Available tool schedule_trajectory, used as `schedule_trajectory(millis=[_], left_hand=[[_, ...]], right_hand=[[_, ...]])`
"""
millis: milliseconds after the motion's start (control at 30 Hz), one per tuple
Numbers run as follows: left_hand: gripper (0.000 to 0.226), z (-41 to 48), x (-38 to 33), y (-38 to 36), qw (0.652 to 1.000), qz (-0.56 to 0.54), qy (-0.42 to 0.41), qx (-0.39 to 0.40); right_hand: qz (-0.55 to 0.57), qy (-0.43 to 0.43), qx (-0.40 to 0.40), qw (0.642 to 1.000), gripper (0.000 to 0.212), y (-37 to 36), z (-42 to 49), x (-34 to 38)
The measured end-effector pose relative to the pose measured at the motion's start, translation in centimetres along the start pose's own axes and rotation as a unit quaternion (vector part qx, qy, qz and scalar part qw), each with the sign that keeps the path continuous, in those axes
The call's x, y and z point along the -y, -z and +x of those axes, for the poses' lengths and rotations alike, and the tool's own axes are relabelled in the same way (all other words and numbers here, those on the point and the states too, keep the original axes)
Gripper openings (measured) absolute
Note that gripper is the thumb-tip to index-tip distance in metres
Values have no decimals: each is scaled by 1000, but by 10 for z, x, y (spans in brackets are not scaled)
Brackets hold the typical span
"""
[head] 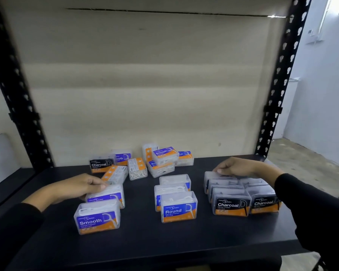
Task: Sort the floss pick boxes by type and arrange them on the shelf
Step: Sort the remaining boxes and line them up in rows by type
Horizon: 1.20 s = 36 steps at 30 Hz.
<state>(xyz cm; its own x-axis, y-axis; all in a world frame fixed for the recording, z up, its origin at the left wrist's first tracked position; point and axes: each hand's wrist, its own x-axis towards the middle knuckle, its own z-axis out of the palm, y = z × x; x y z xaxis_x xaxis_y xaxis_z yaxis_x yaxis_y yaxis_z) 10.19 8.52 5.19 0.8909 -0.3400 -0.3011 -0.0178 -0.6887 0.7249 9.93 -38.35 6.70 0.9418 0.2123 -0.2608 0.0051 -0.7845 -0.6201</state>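
Clear floss pick boxes stand in three front-facing groups on the dark shelf [141,243]. On the left, a Smooth box [97,219] stands in front of a second Smooth box [108,195], whose top my left hand [80,187] grips. In the middle is a column of three Round boxes [179,208]. On the right stand two columns of Charcoal boxes [231,205]. My right hand [236,168] holds the top of the rearmost Charcoal box [211,178] in the left column.
A loose pile lies at the back: a Charcoal box [101,164], Smooth boxes [164,154], Round boxes [185,158] and two boxes on their sides [137,169]. Black perforated uprights [278,85] frame the shelf. A beige back panel [145,85] closes the rear.
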Motion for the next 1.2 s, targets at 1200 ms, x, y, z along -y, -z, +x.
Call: schedule_trajectory(millis=[1200], left_hand=[[32, 67, -39, 5, 923, 336, 51, -178]], right_hand=[[-284, 192, -156, 926, 53, -37, 105, 81]])
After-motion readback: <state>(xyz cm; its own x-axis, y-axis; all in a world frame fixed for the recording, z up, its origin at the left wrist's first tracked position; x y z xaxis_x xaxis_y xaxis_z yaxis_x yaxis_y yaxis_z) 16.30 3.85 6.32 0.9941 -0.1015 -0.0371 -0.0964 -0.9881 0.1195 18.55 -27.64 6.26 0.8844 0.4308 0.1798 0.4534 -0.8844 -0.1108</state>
